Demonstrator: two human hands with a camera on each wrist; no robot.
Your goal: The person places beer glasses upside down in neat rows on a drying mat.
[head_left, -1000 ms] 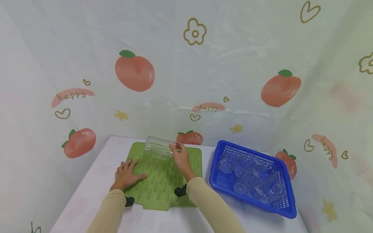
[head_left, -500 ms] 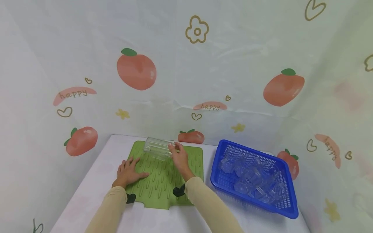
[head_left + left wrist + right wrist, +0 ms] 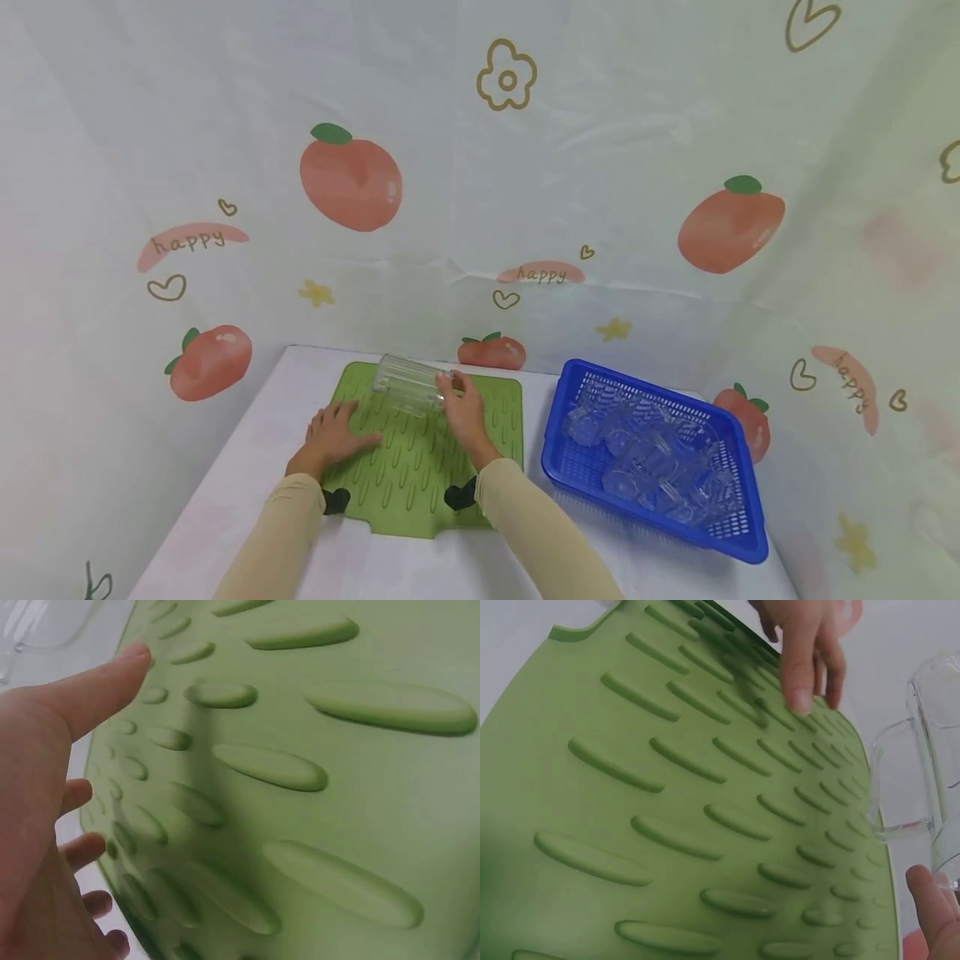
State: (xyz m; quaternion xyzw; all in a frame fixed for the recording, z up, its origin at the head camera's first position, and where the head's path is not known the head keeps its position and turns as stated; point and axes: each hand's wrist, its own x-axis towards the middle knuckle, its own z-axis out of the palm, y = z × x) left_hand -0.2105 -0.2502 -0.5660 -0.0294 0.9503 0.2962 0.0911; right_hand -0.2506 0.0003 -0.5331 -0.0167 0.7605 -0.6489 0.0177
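A person in pale beige sleeves works at a white table (image 3: 247,467) set against a backdrop printed with peaches, hearts and the word "happy". A green ribbed drying mat (image 3: 420,467) lies on the table's left half, reaching almost to the back edge. The right hand (image 3: 463,412) grasps a clear glass mug (image 3: 405,386), its fingers curled around the mug's right end; the mug is tipped on its side, lying across the mat's back edge near the back left corner of the mat. From the head view it is hard to tell whether the mug touches the mat or is held just above it. In the right wrist view the mug (image 3: 922,765) shows at the right edge (its handle visible through the clear wall), with a fingertip of the right hand (image 3: 937,907) just below it. The left hand (image 3: 333,433) is relaxed and flat, fingers spread, resting on the mat's left edge; the left wrist view shows the thumb stretched out over the ribs of the mat (image 3: 315,772) while the left hand (image 3: 45,787) holds nothing. A blue plastic basket (image 3: 742,546) sits at the table's right edge, well apart from the mat, holding a heap of clear glasses (image 3: 648,462)
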